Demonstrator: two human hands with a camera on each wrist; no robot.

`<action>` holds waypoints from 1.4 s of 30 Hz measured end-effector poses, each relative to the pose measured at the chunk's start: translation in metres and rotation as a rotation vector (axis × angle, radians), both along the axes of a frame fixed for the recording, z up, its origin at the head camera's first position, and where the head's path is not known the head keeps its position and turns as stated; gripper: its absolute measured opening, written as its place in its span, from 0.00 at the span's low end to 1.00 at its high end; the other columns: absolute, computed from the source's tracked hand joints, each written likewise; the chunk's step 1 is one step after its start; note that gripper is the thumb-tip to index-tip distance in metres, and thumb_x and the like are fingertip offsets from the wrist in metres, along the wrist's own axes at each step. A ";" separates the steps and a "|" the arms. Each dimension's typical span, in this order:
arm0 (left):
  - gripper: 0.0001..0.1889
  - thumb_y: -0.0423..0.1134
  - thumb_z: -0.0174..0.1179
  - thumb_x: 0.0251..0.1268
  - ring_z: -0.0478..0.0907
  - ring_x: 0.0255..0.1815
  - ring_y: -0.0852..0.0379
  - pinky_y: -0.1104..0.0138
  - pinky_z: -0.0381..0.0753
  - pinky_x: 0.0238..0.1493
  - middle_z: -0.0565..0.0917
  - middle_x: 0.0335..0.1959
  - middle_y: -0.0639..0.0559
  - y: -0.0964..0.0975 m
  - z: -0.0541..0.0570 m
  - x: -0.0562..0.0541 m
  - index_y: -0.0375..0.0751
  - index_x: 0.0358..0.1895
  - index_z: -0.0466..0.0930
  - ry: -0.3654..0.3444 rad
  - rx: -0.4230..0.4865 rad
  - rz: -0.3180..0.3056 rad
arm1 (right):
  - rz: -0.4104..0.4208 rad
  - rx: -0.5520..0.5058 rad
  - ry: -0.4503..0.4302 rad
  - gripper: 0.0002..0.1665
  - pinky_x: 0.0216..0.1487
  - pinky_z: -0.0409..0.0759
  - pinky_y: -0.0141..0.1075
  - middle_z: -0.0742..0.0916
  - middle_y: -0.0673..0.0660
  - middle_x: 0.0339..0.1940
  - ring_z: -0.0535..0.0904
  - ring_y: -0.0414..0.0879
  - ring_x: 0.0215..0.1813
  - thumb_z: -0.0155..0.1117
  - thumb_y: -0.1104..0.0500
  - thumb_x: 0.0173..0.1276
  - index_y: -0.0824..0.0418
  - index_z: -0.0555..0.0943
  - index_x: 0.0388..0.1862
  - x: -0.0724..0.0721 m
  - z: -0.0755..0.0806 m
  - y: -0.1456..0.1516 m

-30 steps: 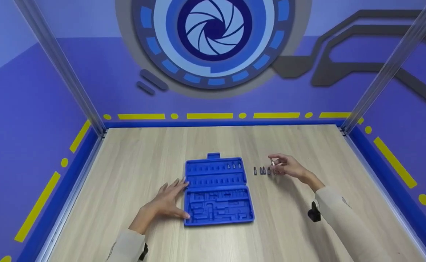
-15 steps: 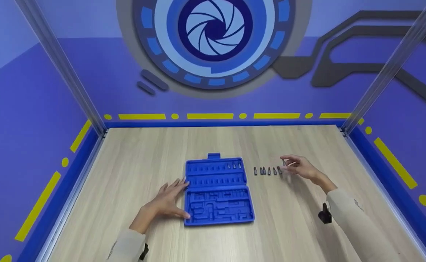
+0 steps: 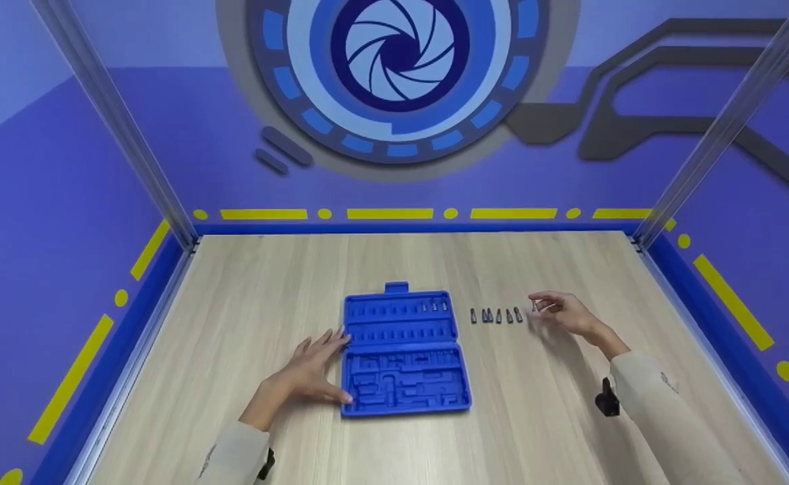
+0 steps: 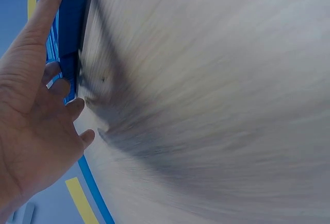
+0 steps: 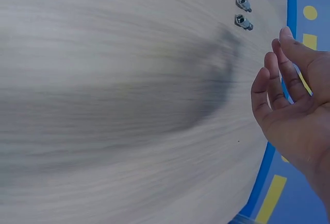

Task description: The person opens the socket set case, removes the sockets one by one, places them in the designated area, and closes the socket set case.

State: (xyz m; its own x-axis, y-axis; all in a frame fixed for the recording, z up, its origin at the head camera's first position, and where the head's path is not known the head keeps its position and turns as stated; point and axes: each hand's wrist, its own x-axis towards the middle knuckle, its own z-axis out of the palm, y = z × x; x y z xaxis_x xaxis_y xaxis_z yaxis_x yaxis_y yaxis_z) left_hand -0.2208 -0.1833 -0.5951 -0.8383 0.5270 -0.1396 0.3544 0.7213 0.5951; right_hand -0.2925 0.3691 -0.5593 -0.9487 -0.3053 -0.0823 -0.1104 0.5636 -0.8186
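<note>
An opened blue bit case (image 3: 401, 341) lies flat on the table, with three small metal bits (image 3: 434, 306) in its upper right slots. My left hand (image 3: 308, 374) is spread along the case's left side, its thumb and fingertips touching the edge. To the right of the case stands a row of several screwdriver bits (image 3: 499, 316). Just past the row's right end, my right hand (image 3: 566, 315) pinches a small screwdriver bit (image 3: 534, 306) between thumb and forefinger, close over the table. In the right wrist view the right hand (image 5: 294, 90) hides that bit.
The wooden table (image 3: 266, 283) is bounded by blue walls with yellow markings (image 3: 390, 213) at the back and sides. Metal posts (image 3: 122, 128) rise at the back corners. A clasp tab (image 3: 396, 287) sticks out from the case's far edge.
My right hand has moved to the right along the row of bits, still pinching a bit, uncovering the row's right end. The left hand and the case have stayed in place.
</note>
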 end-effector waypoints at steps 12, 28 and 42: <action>0.66 0.62 0.81 0.40 0.44 0.85 0.32 0.33 0.38 0.81 0.51 0.84 0.36 0.001 0.001 0.000 0.40 0.82 0.53 0.010 -0.006 0.001 | -0.086 0.047 0.085 0.24 0.40 0.75 0.23 0.84 0.72 0.44 0.80 0.48 0.44 0.64 0.72 0.70 0.78 0.76 0.63 0.000 -0.027 -0.015; 0.66 0.62 0.81 0.39 0.45 0.84 0.31 0.33 0.39 0.81 0.51 0.84 0.35 0.000 -0.003 -0.001 0.41 0.82 0.54 0.016 0.009 0.001 | -0.063 0.151 0.079 0.24 0.37 0.74 0.24 0.85 0.70 0.44 0.79 0.48 0.42 0.65 0.70 0.70 0.77 0.76 0.63 -0.006 -0.035 -0.018; 0.65 0.60 0.82 0.40 0.45 0.84 0.31 0.31 0.38 0.80 0.51 0.83 0.34 0.000 -0.002 -0.001 0.40 0.81 0.54 0.013 0.022 -0.007 | -0.057 0.130 0.074 0.26 0.39 0.75 0.25 0.85 0.69 0.43 0.81 0.51 0.44 0.67 0.68 0.70 0.77 0.76 0.64 -0.006 -0.026 -0.016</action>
